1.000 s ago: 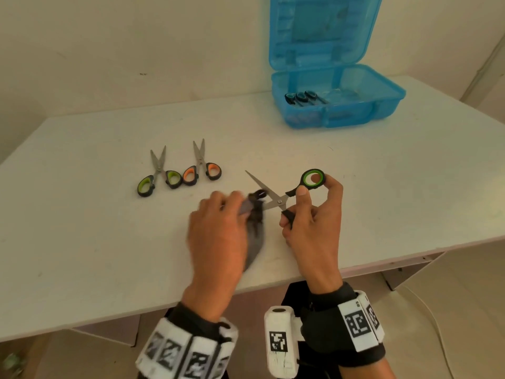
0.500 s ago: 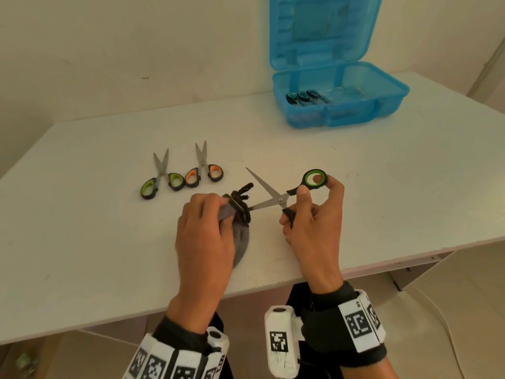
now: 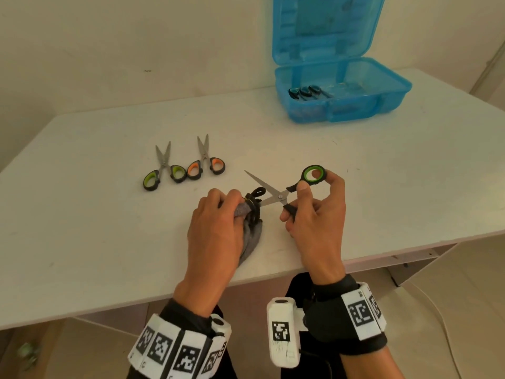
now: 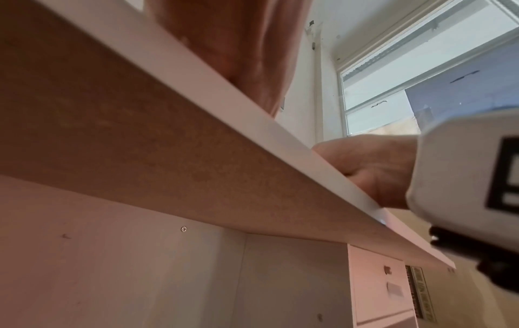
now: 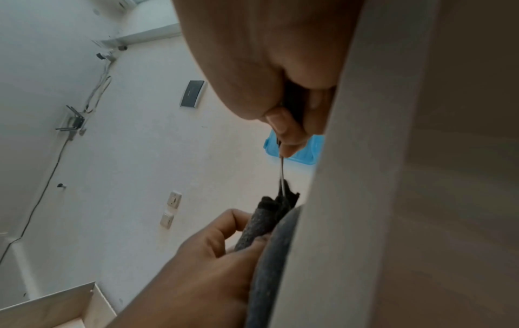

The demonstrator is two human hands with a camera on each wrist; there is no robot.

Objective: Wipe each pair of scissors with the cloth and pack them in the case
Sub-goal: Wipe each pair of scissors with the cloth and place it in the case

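My right hand holds green-handled scissors by their handles, blades spread open above the table's front edge. One blade points up-left; the other runs into the grey cloth. My left hand grips that cloth bunched around the lower blade. In the right wrist view the blade enters the cloth held by the left hand. Two more pairs lie on the table: green-handled scissors and orange-handled scissors. The blue case stands open at the back right with dark-handled scissors inside.
The white table has its front edge just under my wrists. A wall runs behind the table. The left wrist view shows only the table's underside and a window. A white cable lies on the floor at the right.
The left hand slid left with the cloth along the lower blade and has settled near its tip. The right hand keeps the scissors almost still.
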